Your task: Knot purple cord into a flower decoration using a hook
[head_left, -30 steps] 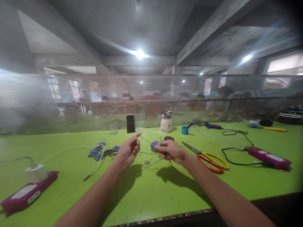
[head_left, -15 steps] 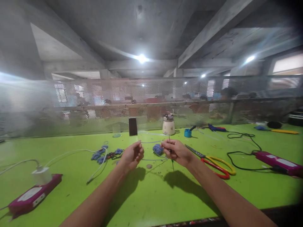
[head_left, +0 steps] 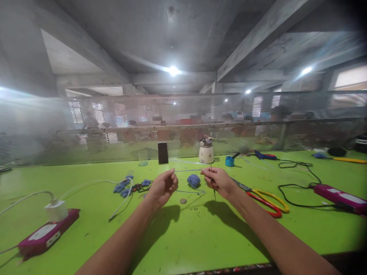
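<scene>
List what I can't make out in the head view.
Head view, all:
Blue yarn strand: path inside left hand, hidden by fingers.
Thin tool: middle hidden by right hand, tips too small.
Person: blurred behind perforated screen.
Dark object, far right: cut off by picture edge.

Yarn ball [head_left: 194, 181] on table [head_left: 183, 238]; scissors [head_left: 251, 191] right, jar [head_left: 206, 154] behind, power strip [head_left: 43, 233] left.

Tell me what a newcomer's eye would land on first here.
Probably the bright green table and, right of the right hand, the large scissors with red and yellow handles. Then comes a blue yarn strand stretched between that hand, which holds a thin rod, and the left hand, near a blue yarn ball. At far left, a white charger sits on a purple power strip.
</scene>
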### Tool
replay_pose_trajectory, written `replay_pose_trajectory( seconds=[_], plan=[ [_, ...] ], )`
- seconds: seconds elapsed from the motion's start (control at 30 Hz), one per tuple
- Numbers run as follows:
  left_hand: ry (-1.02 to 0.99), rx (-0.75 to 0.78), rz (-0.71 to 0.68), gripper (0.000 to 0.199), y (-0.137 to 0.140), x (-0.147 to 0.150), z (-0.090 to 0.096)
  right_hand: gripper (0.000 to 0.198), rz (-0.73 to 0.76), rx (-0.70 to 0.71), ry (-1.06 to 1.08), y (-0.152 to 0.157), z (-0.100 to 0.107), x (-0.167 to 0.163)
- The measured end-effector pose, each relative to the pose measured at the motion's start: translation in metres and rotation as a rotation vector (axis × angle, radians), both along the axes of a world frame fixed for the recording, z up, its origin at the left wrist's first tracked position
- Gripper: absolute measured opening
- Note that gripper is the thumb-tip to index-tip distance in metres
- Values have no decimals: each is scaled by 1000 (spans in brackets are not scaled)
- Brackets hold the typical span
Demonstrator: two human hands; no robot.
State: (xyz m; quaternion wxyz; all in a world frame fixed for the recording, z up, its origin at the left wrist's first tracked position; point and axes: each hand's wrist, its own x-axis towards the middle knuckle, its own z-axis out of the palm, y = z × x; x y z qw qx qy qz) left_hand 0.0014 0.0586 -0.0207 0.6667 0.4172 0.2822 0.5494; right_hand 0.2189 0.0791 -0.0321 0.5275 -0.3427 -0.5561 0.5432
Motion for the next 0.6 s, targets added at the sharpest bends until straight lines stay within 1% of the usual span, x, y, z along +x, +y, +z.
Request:
replay_pose_trajectory(
  seconds=[0.07,0.1,0.13,0.2,0.23,0.27,0.33,0.37,0.4,0.47,0.5,0.53,0.6],
  plan=[
    [-52,50,-72,34,-8,2,8,38,-94,52,-98,3,-3,0],
    [-99,100,-122,34,-12,2,12,37,-127,77,-160,3,-4,-2],
    [-141,145,-141,30,-14,2,16,37,-141,101,-220,3,-6,-4],
    [-191,232,-114,15,-17,0,21,36,-100,138,-310,0,-9,-10],
    [-181,267,-66,17,-17,-2,22,36,-57,150,-338,-2,-9,-13],
    [-139,300,-12,28,-15,-4,22,36,-13,159,-355,-4,-10,-15],
    [61,349,108,45,-8,-10,20,35,79,165,-360,-9,-9,-18],
    [219,366,182,49,-4,-13,18,34,125,161,-347,-12,-8,-18],
    [417,378,274,50,0,-15,15,34,168,155,-324,-14,-7,-17],
    [797,449,517,49,8,-18,10,31,226,141,-243,-17,-3,-13],
    [899,465,591,45,11,-19,8,29,241,132,-192,-17,-1,-10],
    [947,468,628,38,13,-18,6,28,248,122,-140,-17,2,-6],
    [948,450,618,20,15,-17,4,25,251,103,-47,-16,5,2]
  ],
)
